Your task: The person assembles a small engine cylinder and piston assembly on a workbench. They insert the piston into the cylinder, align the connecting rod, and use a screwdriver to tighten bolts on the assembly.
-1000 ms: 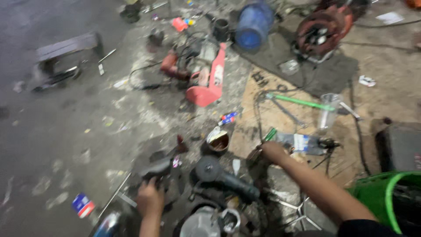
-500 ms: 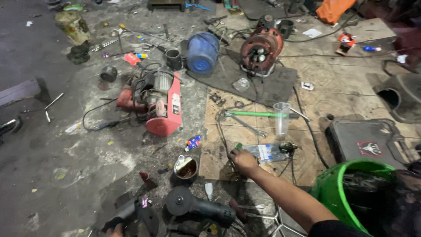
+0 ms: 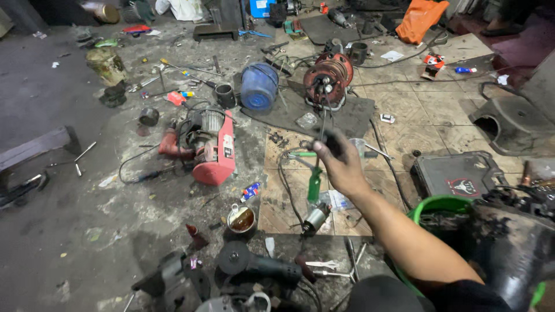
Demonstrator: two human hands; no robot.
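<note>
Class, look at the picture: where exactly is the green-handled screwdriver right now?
In the head view, near the middle, the green-handled screwdriver hangs from the raised right hand, above the cardboard sheet, right of the red power tool.

At frame centre we record the right hand (image 3: 342, 166) above a cardboard sheet (image 3: 289, 190). A power tool (image 3: 211, 147) lies left; a cable reel (image 3: 328, 81) above; a bucket (image 3: 442, 205) lower right.
</note>
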